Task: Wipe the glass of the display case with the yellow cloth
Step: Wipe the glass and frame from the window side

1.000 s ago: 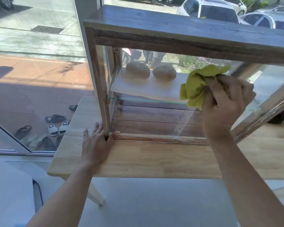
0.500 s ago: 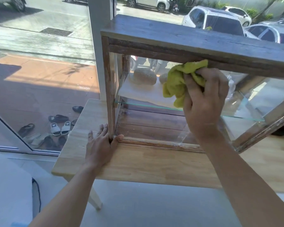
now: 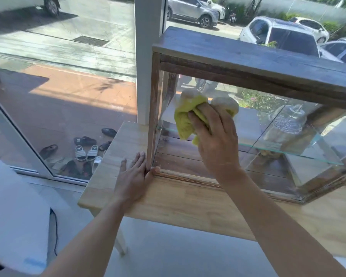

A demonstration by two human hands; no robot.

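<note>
I see a pale wooden table [image 3: 188, 204] with a white leg [image 3: 121, 244] standing on a light grey floor [image 3: 168, 254]. Behind it runs a large window with a white upright post [image 3: 147, 56]. Outside, on the reddish-brown pavement [image 3: 78, 100], a cluster of dark and white sandals [image 3: 82, 154] lies near the sill. Further out I make out a grey concrete driveway with a metal drain grate [image 3: 90, 40], a silver car [image 3: 194, 11] and a white car [image 3: 278, 35] parked beside green bushes. At lower left sits a white object [image 3: 14, 216] with a dark cord [image 3: 55, 232] hanging beside it
</note>
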